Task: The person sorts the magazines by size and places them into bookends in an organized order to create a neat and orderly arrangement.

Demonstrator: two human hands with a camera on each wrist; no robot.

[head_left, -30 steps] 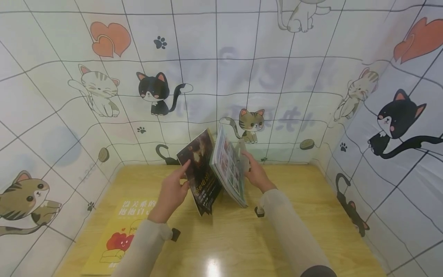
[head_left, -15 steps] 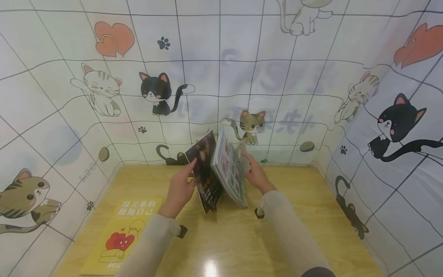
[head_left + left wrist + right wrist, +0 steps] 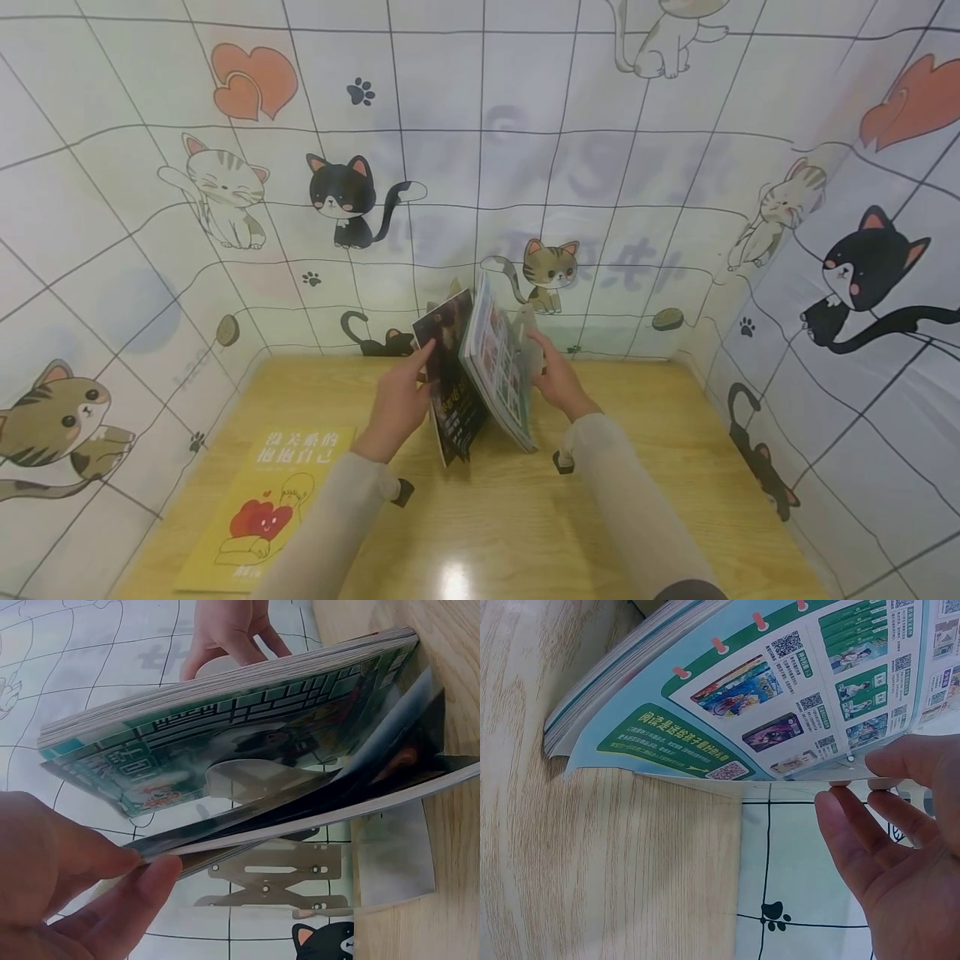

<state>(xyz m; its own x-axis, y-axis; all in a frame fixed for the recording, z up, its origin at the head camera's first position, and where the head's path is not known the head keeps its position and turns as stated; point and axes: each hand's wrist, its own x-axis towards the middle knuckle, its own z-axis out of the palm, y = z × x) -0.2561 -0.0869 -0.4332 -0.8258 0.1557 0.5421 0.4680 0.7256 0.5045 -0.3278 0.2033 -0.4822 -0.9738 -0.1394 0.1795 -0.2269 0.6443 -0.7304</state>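
Note:
My left hand [image 3: 393,404] pinches the outer edge of a dark-covered magazine [image 3: 450,367] between thumb and fingers. The magazine stands tilted on the table, its pages slightly spread at the bottom. Beside it leans a thick magazine [image 3: 495,358] with a green cover, seen from its spread underside [image 3: 262,727] in the left wrist view. A metal bookend [image 3: 274,877] with a lattice of crossed bars stands behind and between them. On the right, my right hand [image 3: 558,383] grips the bookend's upright plate, thumb against the printed back page [image 3: 765,712] and fingers behind.
A yellow book [image 3: 262,508] with a red heart drawing lies flat at the left of the wooden table [image 3: 615,500]. Behind and on both sides hangs a white gridded cloth [image 3: 480,167] with cat pictures.
My left hand has moved to the right with the dark magazine, bringing it closer to the green one and showing more of the bookend behind. The right hand stays in place.

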